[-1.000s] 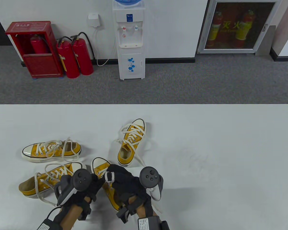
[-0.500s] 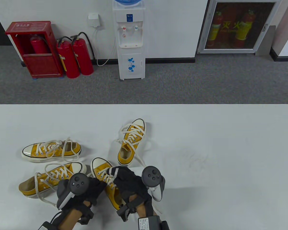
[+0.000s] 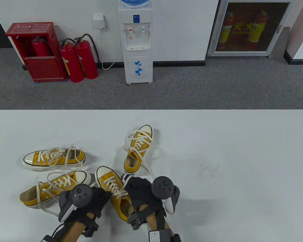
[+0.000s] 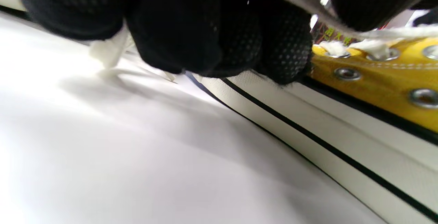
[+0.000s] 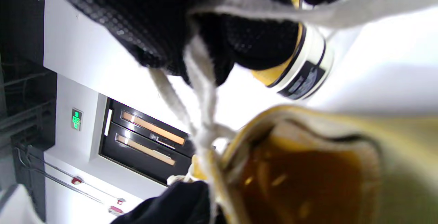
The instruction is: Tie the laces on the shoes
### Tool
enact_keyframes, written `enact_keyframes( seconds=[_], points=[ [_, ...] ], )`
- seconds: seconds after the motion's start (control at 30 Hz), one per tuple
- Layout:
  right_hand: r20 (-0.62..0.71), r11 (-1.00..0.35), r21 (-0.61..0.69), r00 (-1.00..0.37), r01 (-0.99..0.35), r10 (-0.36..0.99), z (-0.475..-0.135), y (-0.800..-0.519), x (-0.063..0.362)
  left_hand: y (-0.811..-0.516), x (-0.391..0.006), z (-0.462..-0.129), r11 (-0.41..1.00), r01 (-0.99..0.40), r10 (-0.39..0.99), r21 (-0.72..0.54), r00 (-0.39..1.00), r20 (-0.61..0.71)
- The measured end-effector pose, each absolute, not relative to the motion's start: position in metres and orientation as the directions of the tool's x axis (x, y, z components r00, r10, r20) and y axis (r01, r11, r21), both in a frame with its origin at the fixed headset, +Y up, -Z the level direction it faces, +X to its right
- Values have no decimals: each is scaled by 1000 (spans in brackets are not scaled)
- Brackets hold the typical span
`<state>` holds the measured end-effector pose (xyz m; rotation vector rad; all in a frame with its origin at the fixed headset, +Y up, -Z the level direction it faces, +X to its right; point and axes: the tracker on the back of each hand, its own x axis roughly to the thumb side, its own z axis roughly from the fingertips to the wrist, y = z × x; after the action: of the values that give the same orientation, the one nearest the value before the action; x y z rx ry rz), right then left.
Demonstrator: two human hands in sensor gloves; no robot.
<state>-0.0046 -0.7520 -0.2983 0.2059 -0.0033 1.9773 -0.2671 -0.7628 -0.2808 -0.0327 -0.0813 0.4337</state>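
Note:
Four yellow canvas sneakers with white laces lie on the white table. The nearest sneaker lies between my hands, toe pointing away. My left hand sits against its left side; in the left wrist view its fingers curl beside the white sole with a lace strand running through them. My right hand is at the sneaker's right side. In the right wrist view its fingers grip white lace strands drawn taut above the shoe's opening.
A second sneaker lies just beyond my right hand with loose laces trailing; its heel shows in the right wrist view. Two more sneakers lie at the left. The table's right half is bare white surface.
My right hand has moved right off the top of the nearest sneaker, pulling lace with it and uncovering the lacing. My left hand has shifted slightly toward the near edge.

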Motion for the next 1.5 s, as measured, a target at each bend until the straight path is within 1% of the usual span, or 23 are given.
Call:
enact_keyframes(
  seconds=[0.17,0.2,0.3,0.37,0.6,0.73,0.93,1.1,1.2,1.5],
  points=[
    [115,-363,113,-351,-925,929,-298,-751,-3,-761,-270,-280,899,-437,438,-29,896,68],
    [88,-348,129,-338,-929,937,-299,-752,-3,-760,-271,-279,899,-437,437,-14,897,67],
    [7,-231,206,-234,-951,972,-299,-757,-5,-758,-273,-279,895,-445,444,3,894,67],
    [-22,-186,241,-197,-952,980,-299,-760,-7,-758,-275,-278,891,-453,452,11,890,62],
    [-39,-151,307,-171,-940,984,-298,-760,-11,-756,-281,-277,870,-490,489,49,872,37],
    [-44,-160,351,-187,-923,981,-297,-761,-14,-756,-286,-277,826,-561,561,56,828,17],
    [23,-247,312,-253,-917,967,-296,-759,-16,-756,-293,-277,757,-648,650,80,760,-2],
    [48,-308,275,-307,-911,950,-296,-757,-13,-755,-294,-276,729,-678,681,95,733,8],
    [49,-292,292,-291,-911,956,-296,-755,-15,-754,-293,-275,717,-690,692,98,722,19],
    [79,-337,305,-329,-891,941,-296,-752,-14,-755,-290,-274,689,-720,719,85,693,43]
  ],
)
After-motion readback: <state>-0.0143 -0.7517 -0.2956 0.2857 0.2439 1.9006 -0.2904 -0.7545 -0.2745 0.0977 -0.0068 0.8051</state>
